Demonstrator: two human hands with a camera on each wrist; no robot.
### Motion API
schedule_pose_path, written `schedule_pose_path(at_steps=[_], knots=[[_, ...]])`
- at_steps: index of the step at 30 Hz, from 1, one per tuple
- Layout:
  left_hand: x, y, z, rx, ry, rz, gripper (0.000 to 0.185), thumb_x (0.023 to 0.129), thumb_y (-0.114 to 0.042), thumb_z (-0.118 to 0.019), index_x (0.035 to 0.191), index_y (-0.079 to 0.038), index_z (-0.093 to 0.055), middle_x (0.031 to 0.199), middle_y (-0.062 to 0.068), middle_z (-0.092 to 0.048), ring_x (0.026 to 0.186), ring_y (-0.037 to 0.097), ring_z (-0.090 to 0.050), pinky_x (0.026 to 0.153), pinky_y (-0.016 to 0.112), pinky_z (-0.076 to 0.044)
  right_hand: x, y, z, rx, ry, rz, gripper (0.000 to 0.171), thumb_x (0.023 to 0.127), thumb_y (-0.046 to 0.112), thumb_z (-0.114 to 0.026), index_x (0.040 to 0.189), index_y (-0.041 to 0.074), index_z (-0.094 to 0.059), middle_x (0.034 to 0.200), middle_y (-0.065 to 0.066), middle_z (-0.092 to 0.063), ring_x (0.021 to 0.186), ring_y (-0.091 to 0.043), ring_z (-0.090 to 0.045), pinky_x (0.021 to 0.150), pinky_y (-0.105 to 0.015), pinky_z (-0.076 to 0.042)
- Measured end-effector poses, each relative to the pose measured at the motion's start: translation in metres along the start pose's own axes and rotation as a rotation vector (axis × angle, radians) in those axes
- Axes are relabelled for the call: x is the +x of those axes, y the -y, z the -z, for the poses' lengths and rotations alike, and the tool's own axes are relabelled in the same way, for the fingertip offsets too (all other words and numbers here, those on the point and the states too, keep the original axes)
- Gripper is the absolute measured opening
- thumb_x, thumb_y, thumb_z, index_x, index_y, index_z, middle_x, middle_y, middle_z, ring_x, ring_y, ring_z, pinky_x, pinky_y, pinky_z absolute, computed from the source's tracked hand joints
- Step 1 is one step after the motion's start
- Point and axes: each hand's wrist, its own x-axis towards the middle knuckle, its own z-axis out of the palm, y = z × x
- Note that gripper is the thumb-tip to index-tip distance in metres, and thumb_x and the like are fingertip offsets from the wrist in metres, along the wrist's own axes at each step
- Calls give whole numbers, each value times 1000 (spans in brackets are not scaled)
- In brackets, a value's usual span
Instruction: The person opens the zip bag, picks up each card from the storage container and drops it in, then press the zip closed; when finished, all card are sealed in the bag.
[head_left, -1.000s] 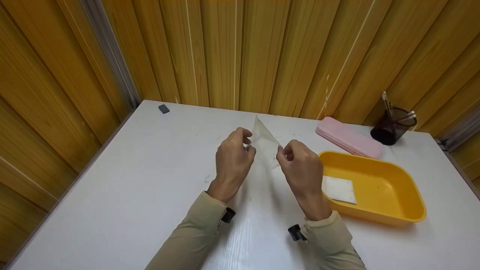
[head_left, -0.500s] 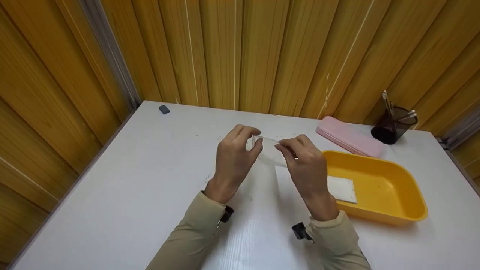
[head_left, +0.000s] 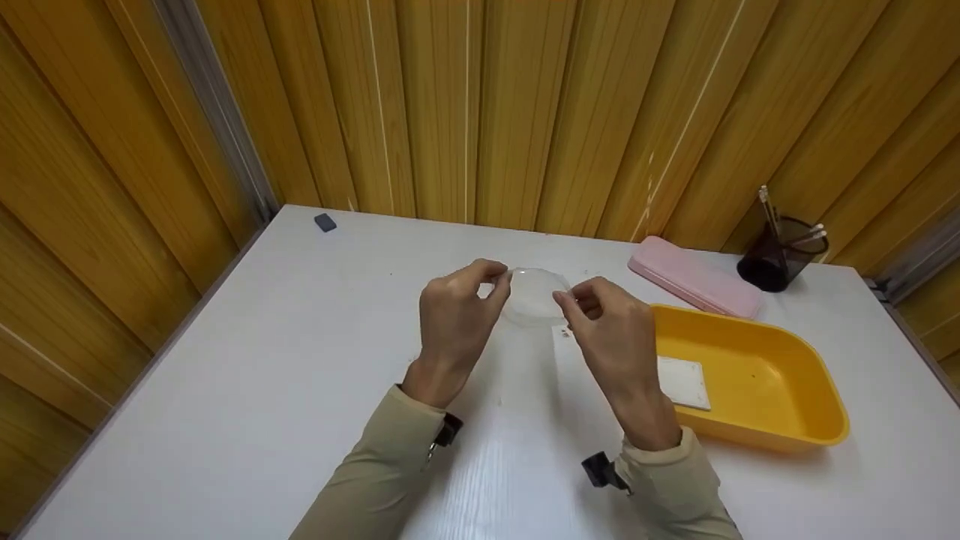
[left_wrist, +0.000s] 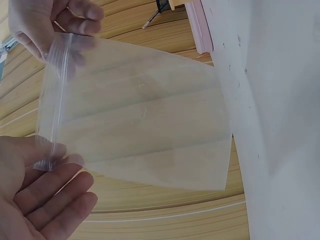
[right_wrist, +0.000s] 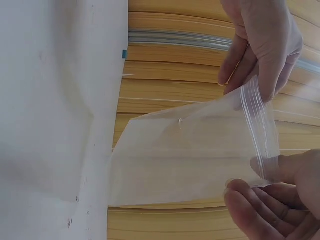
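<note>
A clear zip-lock bag (head_left: 534,292) hangs between my two hands above the table, its zip strip at the top. My left hand (head_left: 459,315) pinches one end of the strip between thumb and fingers. At the other end, my right hand (head_left: 611,322) pinches the strip likewise. In the left wrist view the bag (left_wrist: 145,110) is spread flat and see-through, with nothing visible inside. The right wrist view shows the bag (right_wrist: 185,155) from the other side, its lower edge close to the table surface.
A yellow tray (head_left: 780,442) stands right of my right hand, with a flat white square (head_left: 684,382) inside. Behind it lies a pink case (head_left: 694,276), beside a dark mesh cup (head_left: 776,259) of pencils. A small dark block (head_left: 325,222) sits far left, near the wooden wall (head_left: 442,112).
The bag had a corner pointing up and away from me; it has swung down and now hangs from its strip. Both hands have shifted slightly and keep their pinch.
</note>
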Motion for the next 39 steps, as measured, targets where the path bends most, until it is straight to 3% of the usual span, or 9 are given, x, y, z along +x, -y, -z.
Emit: schedule_pose_path(at_steps=[5, 14, 21, 25, 30, 39], knots=[[1, -4, 1, -93, 60, 0, 8, 91, 4, -81, 99, 2, -81, 96, 12, -80, 88, 21, -79, 75, 29, -63, 1, 0, 6, 30, -68, 36, 12, 87, 4, -88, 92, -2, -78, 83, -9, -72, 71, -19, -68, 70, -12, -52], [3, -7, 5, -176, 183, 65, 8, 92, 3, -79, 100, 4, -81, 94, 13, -80, 83, 21, -79, 72, 29, -63, 3, -5, 15, 45, -61, -26, 12, 88, 4, -86, 98, -2, -82, 87, -10, -75, 73, -21, -67, 72, -11, -51], [4, -4, 6, -212, 140, 60, 5, 87, 5, -78, 88, 0, -79, 81, 7, -77, 69, 17, -73, 66, 31, -62, 8, -8, 24, 77, -31, -75, 15, 94, 8, -82, 105, -1, -82, 93, -10, -77, 76, -21, -68, 72, -13, -53], [4, -2, 5, -206, 105, 95, 7, 86, 4, -78, 84, -2, -75, 75, 5, -75, 64, 15, -70, 62, 30, -60, 7, -8, 28, 117, 17, -137, 17, 98, 12, -79, 111, 0, -80, 98, -9, -77, 83, -22, -69, 75, -15, -54], [3, 0, 7, -175, 108, 134, 9, 87, 3, -79, 83, -4, -75, 73, 5, -73, 62, 15, -69, 60, 28, -58, 7, -17, 42, 154, 80, -189, 21, 102, 16, -74, 117, 2, -78, 104, -8, -76, 89, -22, -70, 79, -16, -56], [5, 1, 10, -176, 104, 148, 8, 88, 3, -79, 83, -3, -76, 73, 5, -73, 62, 15, -68, 60, 28, -59, 21, -68, 88, -25, 250, -212, 24, 104, 16, -72, 124, 3, -75, 112, -11, -75, 101, -26, -67, 83, -5, -46]])
